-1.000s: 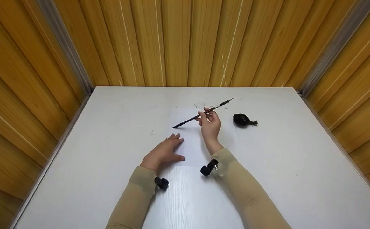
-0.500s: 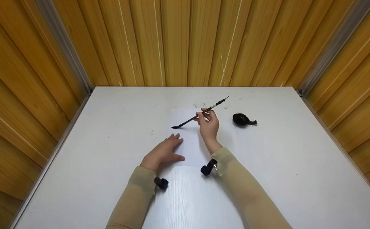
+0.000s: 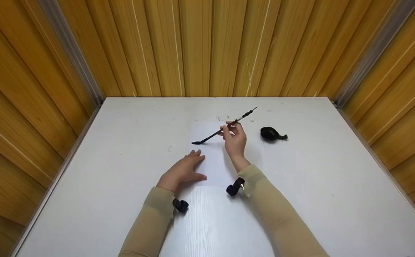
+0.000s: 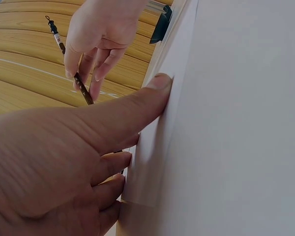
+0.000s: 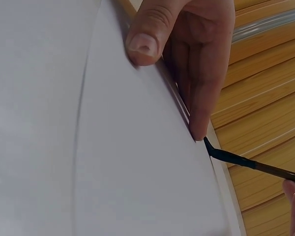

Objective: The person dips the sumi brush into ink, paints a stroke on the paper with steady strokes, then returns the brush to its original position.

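Right hand (image 3: 234,140) grip pinching brush (image 3: 223,129), left hand (image 3: 183,170) flat on paper (image 3: 216,165), black ink dish (image 3: 271,134) beside

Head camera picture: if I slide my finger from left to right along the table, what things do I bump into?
Left hand pressing flat on the paper → inky brush tip → right hand pinching the calligraphy brush → black ink dish.

Beige long sleeves (image 3: 278,217); black wrist cameras (image 3: 234,188); bare hands.
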